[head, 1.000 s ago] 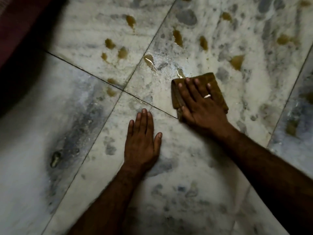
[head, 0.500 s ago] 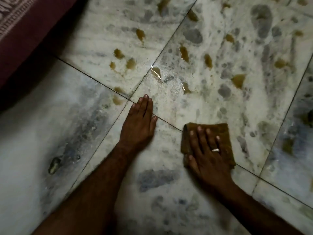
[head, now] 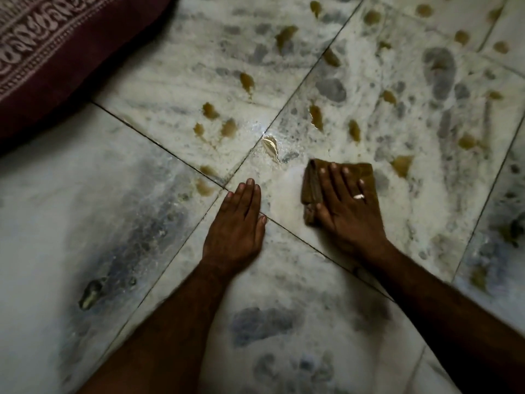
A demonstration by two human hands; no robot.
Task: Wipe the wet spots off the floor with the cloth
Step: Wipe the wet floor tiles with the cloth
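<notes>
One brown cloth (head: 311,189), folded, lies flat on the marble floor (head: 284,280) under your right hand (head: 346,207). Fingers straight and spread, palm pressing down, nothing curled round it. One ring (head: 358,196) on that hand. Your left hand (head: 235,223) lies flat on bare tile just left of the cloth, apart from it, fingers together, holding nothing. Roughly twenty yellowish wet spots (head: 316,116) dot the tiles beyond both hands. One glistening puddle (head: 270,146) sits nearest. One patterned maroon fabric (head: 42,44) lies top left.
</notes>
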